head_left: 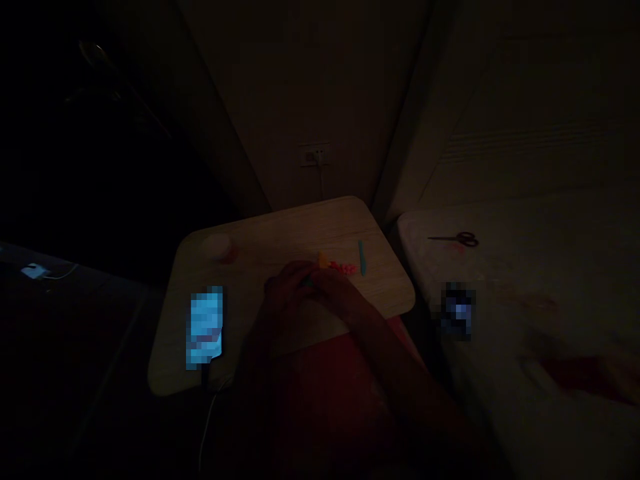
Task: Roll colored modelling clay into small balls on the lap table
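As hands (334, 288) grip teal pc (309, 283) | knobbly pink strip (343, 268) | woodgrain tbl (273, 235)

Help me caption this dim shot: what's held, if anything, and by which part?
The left hand and right hand seem to hold a teal piece; too dark to tell by which part.

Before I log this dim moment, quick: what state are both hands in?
Left hand: at the teal piece; too dark to tell grip.
Right hand: also there; grip unclear.
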The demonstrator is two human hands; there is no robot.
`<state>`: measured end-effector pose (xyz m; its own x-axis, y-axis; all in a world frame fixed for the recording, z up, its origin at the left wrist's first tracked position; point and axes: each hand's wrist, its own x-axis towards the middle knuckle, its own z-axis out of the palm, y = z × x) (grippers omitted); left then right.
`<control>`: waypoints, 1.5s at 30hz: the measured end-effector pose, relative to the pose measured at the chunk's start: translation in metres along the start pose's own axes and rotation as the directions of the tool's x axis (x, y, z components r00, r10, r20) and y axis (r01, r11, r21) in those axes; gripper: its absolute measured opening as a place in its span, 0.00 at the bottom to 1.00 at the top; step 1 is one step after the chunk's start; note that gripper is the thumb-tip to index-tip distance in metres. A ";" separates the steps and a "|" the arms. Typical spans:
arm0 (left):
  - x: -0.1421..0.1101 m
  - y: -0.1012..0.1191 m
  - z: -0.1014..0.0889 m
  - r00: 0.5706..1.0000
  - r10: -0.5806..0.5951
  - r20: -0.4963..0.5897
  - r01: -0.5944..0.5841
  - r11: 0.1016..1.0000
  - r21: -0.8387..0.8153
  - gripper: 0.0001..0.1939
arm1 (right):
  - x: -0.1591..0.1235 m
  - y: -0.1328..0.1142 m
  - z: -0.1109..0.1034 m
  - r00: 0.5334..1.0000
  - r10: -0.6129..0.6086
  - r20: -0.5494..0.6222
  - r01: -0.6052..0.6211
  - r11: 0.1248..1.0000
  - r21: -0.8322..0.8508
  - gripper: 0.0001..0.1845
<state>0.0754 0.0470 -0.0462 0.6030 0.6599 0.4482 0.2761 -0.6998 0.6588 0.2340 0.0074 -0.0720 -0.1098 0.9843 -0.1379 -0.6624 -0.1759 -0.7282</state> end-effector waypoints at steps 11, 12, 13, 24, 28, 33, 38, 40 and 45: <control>0.006 0.005 -0.001 0.998 0.003 0.057 0.001 0.998 -0.059 0.23 | -0.005 -0.006 0.004 0.985 -0.135 -0.106 0.101 0.956 -0.277 0.20; 0.007 0.004 -0.001 0.998 0.006 0.059 -0.002 0.998 -0.057 0.24 | -0.005 -0.007 0.003 0.982 -0.147 -0.120 0.102 0.942 -0.320 0.20; 0.008 0.003 -0.001 0.998 0.008 0.064 -0.004 0.998 -0.055 0.24 | -0.005 -0.008 0.003 0.979 -0.152 -0.133 0.097 0.931 -0.352 0.20; 0.007 -0.006 -0.005 1.000 0.011 -0.016 -0.011 1.000 -0.008 0.16 | -0.006 -0.004 -0.002 0.994 -0.108 0.023 0.110 0.960 -0.258 0.25; 0.007 -0.005 -0.006 0.999 0.027 -0.036 -0.026 0.999 0.033 0.15 | -0.008 -0.002 0.002 0.992 -0.116 0.046 0.123 0.974 -0.192 0.25; 0.005 -0.002 -0.004 0.993 0.060 -0.104 -0.052 0.995 0.079 0.14 | -0.007 0.003 0.005 0.999 -0.045 0.008 0.046 0.991 -0.125 0.29; 0.001 0.002 -0.001 0.982 0.018 -0.189 0.007 0.991 0.133 0.13 | -0.011 -0.009 0.011 0.992 -0.109 -0.060 0.085 0.945 -0.316 0.28; 0.000 0.002 0.002 0.973 0.002 -0.230 0.037 0.985 0.166 0.11 | -0.014 -0.015 0.014 0.966 -0.244 -0.088 0.168 0.845 -0.507 0.22; -0.001 0.000 0.008 0.953 0.007 -0.303 0.069 0.968 0.241 0.13 | -0.017 -0.017 0.023 0.926 -0.365 -0.093 0.182 0.648 -0.739 0.17</control>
<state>0.0811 0.0438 -0.0516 0.3496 0.7066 0.6152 0.4895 -0.6977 0.5232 0.2303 -0.0058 -0.0418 0.2090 0.9749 0.0762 0.0987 0.0565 -0.9935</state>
